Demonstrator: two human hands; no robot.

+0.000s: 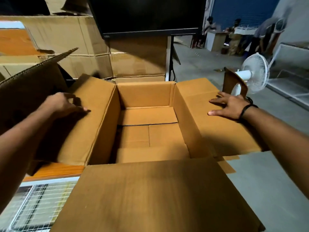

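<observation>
**Desk:** Head view first. Where is the box?

**Me:** I have the cardboard box dead centre, open, with all four flaps folded outward. Inside I see only its bottom panels.

**Desk:** And the hands?

**Me:** The left hand sits at nine o'clock on the left flap. Its thumb lies along the cardboard. The other fingers are bent and in shadow, so I cannot tell whether they pinch the flap's edge or merely rest there. The right hand is at three o'clock, palm down on the right flap, fingers straight and spread apart, gripping nothing. A dark wristband circles that wrist.

**Desk:** What is around the box?

**Me:** I see the near flap at six, and wire mesh at seven. Stacked cartons are at ten and a black screen is at twelve. A white fan stands at two, beyond the right flap's far corner. A few people are at one, well apart and blurred.
</observation>
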